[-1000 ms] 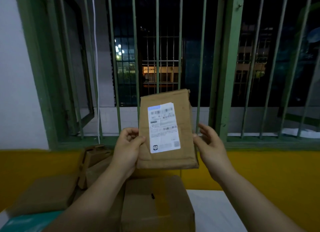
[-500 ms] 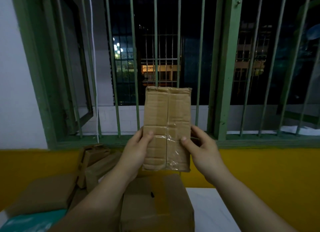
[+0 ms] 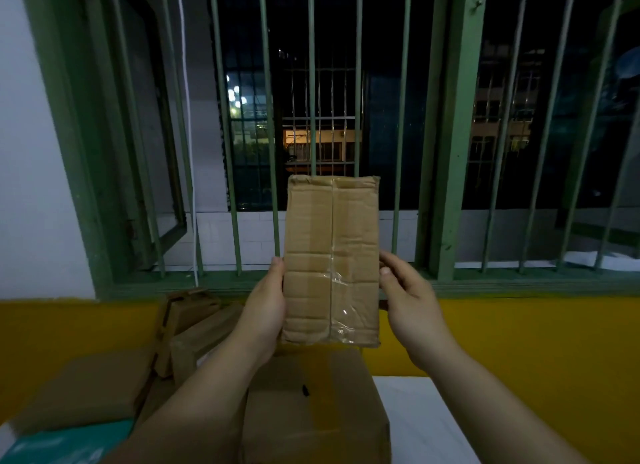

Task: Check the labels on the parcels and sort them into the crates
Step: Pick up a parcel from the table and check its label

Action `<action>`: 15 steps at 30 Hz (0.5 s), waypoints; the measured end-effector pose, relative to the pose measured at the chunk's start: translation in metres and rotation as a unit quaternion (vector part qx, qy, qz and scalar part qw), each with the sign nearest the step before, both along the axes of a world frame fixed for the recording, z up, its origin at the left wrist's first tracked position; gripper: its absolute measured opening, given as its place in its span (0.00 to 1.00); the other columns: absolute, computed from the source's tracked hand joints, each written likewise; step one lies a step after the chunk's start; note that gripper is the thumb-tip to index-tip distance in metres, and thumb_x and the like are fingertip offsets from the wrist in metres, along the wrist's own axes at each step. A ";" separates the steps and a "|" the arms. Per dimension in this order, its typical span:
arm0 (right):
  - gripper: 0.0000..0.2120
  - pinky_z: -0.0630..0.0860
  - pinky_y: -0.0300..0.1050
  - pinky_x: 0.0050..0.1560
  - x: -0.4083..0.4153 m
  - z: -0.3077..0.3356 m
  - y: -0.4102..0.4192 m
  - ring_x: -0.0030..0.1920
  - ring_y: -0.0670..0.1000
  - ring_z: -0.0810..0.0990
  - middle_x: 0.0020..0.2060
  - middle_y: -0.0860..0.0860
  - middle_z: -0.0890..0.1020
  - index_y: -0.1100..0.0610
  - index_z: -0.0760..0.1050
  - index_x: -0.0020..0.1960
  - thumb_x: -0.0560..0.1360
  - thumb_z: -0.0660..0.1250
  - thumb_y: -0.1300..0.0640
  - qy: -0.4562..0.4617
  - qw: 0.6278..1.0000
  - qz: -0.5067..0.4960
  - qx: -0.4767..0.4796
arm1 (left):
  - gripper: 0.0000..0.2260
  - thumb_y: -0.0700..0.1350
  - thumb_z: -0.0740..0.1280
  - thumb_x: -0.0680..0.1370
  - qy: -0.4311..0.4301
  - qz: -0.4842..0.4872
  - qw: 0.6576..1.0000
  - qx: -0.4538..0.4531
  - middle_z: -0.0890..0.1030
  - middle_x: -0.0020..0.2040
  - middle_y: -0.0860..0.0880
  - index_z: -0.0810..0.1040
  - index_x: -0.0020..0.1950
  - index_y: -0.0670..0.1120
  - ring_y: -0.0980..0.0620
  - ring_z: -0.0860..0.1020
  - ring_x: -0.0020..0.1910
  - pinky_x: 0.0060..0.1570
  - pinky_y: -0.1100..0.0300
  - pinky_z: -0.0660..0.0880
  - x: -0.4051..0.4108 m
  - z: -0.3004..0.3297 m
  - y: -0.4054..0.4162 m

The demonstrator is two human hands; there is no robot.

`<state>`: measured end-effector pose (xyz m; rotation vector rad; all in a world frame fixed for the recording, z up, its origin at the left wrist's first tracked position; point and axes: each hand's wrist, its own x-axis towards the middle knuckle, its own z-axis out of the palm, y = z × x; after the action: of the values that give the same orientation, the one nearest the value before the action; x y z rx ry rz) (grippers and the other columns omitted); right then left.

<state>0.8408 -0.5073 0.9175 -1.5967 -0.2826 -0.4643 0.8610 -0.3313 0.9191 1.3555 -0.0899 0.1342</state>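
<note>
Lying at the far left, a teal packet (image 3: 52, 443) sat at the bottom corner with a flat brown parcel (image 3: 86, 391) just behind it. Near those, two smaller cartons (image 3: 194, 328) leaned against the yellow wall (image 3: 519, 339), one tipped up on its edge; in the dim light it was hard to tell whether they touched. The left hand (image 3: 265, 311) gripped the left edge of the held parcel (image 3: 330, 259), thumb laid along the side and palm against the lower part; its fingers were hidden behind the cardboard. That parcel stood upright in the air in front of the barred window (image 3: 311, 82), above a larger box (image 3: 311, 411) on the white table (image 3: 426, 425). Its taped seam side faced the camera, clear tape running down the middle and wrinkling near the bottom, and no label showed on this face. The right hand (image 3: 412, 304) held the right edge, thumb tip pressed on the front near the side and the other fingers curled behind. Farther right, the green window frame (image 3: 453, 134) ran up past the bars.
</note>
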 end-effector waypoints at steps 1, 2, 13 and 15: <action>0.13 0.77 0.30 0.41 0.001 -0.001 0.000 0.49 0.34 0.79 0.52 0.39 0.80 0.44 0.73 0.61 0.83 0.57 0.57 0.003 1.000 0.000 -0.001 | 0.20 0.60 0.51 0.81 -0.003 -0.003 1.000 0.001 0.84 0.46 0.48 0.79 0.52 0.52 0.50 0.81 0.49 0.53 0.53 0.76 0.000 -0.001 0.000; 0.13 0.77 0.32 0.44 0.001 -0.001 0.000 0.52 0.37 0.79 0.54 0.40 0.79 0.45 0.73 0.64 0.82 0.59 0.55 0.004 1.000 -0.005 -0.008 | 0.20 0.61 0.52 0.81 -0.007 -0.006 1.000 0.002 0.85 0.47 0.47 0.79 0.53 0.52 0.50 0.82 0.49 0.52 0.52 0.76 0.001 -0.002 0.001; 0.26 0.75 0.49 0.55 0.009 -0.001 -0.016 0.55 0.51 0.77 0.59 0.48 0.76 0.51 0.67 0.71 0.75 0.70 0.51 0.083 0.995 -0.046 0.019 | 0.12 0.41 0.62 0.80 -0.107 0.050 0.993 0.020 0.81 0.52 0.50 0.72 0.59 0.57 0.48 0.79 0.55 0.53 0.52 0.76 0.006 -0.010 0.010; 0.10 0.76 0.45 0.50 0.007 -0.003 -0.015 0.53 0.48 0.79 0.53 0.45 0.81 0.45 0.75 0.57 0.77 0.68 0.55 0.047 0.998 -0.042 -0.001 | 0.12 0.50 0.61 0.79 -0.112 0.039 0.992 0.036 0.80 0.56 0.52 0.73 0.62 0.54 0.52 0.78 0.57 0.56 0.52 0.75 0.003 -0.008 0.006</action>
<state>0.8478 -0.5222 0.9150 -1.6311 -0.1442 -0.4513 0.8643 -0.3250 0.9110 1.4137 -0.2320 0.3524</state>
